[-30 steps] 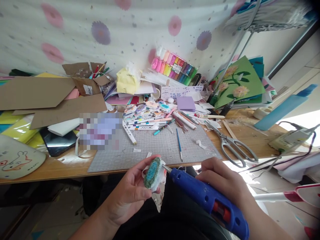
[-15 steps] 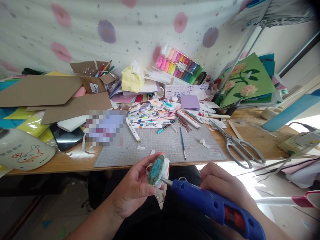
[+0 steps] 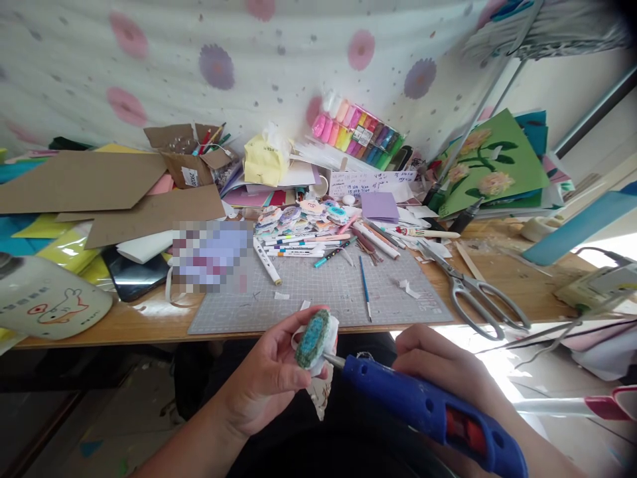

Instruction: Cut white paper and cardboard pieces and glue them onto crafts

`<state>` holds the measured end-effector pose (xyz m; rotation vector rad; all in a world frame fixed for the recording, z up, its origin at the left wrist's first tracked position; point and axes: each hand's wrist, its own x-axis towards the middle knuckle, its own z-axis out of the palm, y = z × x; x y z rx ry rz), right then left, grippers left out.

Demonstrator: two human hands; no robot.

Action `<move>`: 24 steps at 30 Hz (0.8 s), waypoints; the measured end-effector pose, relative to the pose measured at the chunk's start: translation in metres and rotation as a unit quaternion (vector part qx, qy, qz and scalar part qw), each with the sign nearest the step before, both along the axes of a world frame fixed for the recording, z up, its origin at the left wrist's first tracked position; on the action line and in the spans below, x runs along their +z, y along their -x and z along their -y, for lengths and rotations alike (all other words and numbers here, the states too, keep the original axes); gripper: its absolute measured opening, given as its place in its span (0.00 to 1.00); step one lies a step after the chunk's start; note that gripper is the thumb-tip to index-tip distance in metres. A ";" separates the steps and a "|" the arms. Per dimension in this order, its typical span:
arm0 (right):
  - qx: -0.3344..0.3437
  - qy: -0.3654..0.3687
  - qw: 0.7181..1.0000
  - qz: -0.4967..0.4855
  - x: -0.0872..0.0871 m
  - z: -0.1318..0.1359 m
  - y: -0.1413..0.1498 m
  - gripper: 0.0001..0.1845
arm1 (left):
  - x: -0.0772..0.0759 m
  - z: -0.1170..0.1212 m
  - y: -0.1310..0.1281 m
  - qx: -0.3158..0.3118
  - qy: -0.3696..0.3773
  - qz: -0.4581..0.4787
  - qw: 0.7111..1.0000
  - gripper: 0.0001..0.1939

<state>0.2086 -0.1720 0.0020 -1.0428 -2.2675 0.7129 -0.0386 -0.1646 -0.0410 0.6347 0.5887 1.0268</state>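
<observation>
Between the fingers and thumb of my left hand (image 3: 271, 375) is a small oval craft piece (image 3: 312, 340), its face blue in the middle with a green rim and a white layer behind. A pale, brown-marked scrap (image 3: 321, 395) hangs beneath it. My right hand (image 3: 442, 365) is wrapped round a blue hot glue gun (image 3: 418, 405), with a red part showing in its side slot. The gun's metal nozzle points left and meets, or nearly meets, the white edge of the craft piece. Both hands are in front of the table edge, above my lap.
A grey cutting mat (image 3: 318, 309) lies on the wooden table (image 3: 149, 312). On it are a thin blue brush (image 3: 365, 289), several markers (image 3: 298, 244) and paper scraps. Large scissors (image 3: 472, 289) rest at the right. A bottle (image 3: 54, 299) stands at the left, near cardboard sheets (image 3: 74, 179).
The glue gun's nozzle has moved from the upper part of the craft piece's white edge to lower down. The camera view has shifted slightly left. Both hands keep their holds.
</observation>
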 end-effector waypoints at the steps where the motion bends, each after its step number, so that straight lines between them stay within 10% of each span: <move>1: 0.002 0.003 1.000 0.001 0.000 0.000 0.000 0.07 | 0.000 0.000 0.000 -0.002 0.001 0.004 1.000 0.32; 19: -0.015 -0.011 0.999 0.037 -0.006 -0.009 -0.002 0.13 | 0.010 -0.005 0.013 0.015 -0.086 -0.164 0.983 0.35; 24: -0.027 0.029 0.998 0.048 0.006 -0.010 -0.012 0.06 | 0.018 -0.002 0.016 0.132 -0.059 -0.247 0.958 0.34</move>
